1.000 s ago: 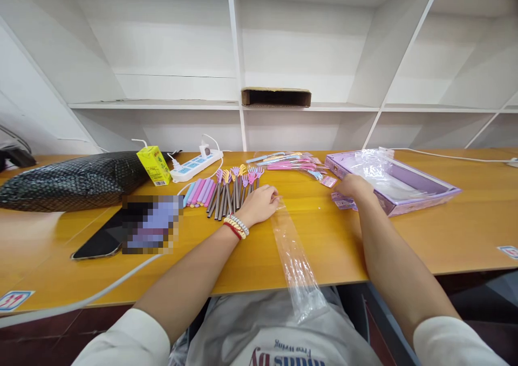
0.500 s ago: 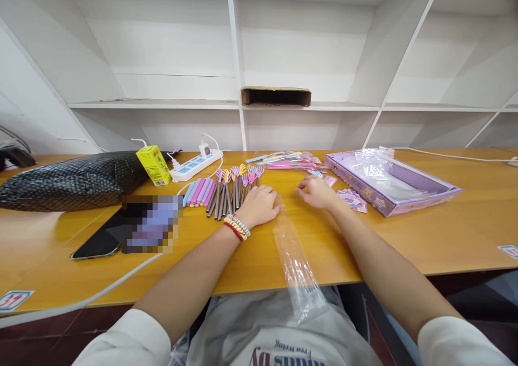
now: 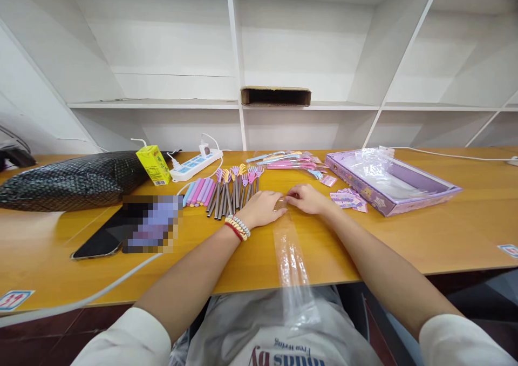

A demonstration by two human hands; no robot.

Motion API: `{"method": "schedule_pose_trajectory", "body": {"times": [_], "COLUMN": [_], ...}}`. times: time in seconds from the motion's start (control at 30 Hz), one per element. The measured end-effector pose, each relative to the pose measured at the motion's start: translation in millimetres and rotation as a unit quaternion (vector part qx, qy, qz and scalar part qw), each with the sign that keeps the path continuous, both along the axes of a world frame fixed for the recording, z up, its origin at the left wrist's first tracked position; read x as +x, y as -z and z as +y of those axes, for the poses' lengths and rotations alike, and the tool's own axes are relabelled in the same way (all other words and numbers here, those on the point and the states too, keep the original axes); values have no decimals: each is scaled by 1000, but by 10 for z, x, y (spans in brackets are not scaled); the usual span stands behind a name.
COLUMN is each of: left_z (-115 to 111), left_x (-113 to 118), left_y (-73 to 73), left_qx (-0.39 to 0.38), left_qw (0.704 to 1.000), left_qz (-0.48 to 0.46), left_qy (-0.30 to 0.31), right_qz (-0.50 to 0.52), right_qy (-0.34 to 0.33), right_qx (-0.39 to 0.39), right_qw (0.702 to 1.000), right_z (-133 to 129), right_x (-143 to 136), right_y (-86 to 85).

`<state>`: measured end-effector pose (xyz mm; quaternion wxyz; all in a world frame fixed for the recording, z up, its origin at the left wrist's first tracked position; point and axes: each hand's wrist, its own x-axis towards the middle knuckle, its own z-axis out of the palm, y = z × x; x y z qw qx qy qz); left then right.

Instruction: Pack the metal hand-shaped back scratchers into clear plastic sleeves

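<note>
the long, narrow sleeve of clear, thin plastic film (image 3: 292, 258) is lying on the yellow-brown wooden table (image 3: 437, 242), its far end sitting between the two hands and its near end hanging over the edge onto the person's grey shirt front (image 3: 243, 328). the left hand (image 3: 262, 208) is resting palm down at that far end, fingers bent and thumb reaching beside the film; whether it is gripping or merely pressing cannot be told. the right hand (image 3: 309, 198) is curling its fingers at the same end; its fingertips are partly hidden, so its hold is likewise uncertain.

the film is appearing very light, limp and slick, likely clinging to itself and creasing or tearing if pulled hard. the far end is looking the best place for a pinch, one layer per hand.

slim grey metal rods with pastel claw heads (image 3: 232, 193) are lying just beyond the left hand; small pink-and-purple printed cards (image 3: 348, 198) are lying near the right.
</note>
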<state>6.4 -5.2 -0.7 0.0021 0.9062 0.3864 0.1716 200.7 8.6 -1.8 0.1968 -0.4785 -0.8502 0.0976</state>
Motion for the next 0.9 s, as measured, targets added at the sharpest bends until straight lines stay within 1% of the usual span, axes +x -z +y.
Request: {"method": "schedule_pose_trajectory", "body": {"times": [0.17,0.3,0.4,0.47,0.6,0.7,0.77,0.9], "left_z": [-8,-10,-14,-12,21,54,70,81], "left_x": [10,3,2,7,22,26,27,35], "left_y": [-16,-11,-8,-4,19,36,39,34], "left_qx": [1,-8,-22,-34,-40,-48,-53,-65], "left_qw": [999,998,997,996,991,985,981,972], "left_qz": [-35,-46,-56,-70,-122,-163,-185,-226], "left_qy": [37,50,54,50,21,20,24,16], "right_qz": [31,52,58,60,81,112,143,177], "right_qy": [-27,-46,-43,-36,-29,-24,-33,-62], "right_qx": [-9,-34,-36,-32,-23,-15,-30,-90], "right_qw": [999,997,997,997,996,993,989,978], "right_z": [-19,-28,-26,-23,-17,-13,-13,-14], "right_x": [-25,-31,-31,-31,-36,-44,-52,-68], "right_y": [4,7,21,27,26,31,40,56]}}
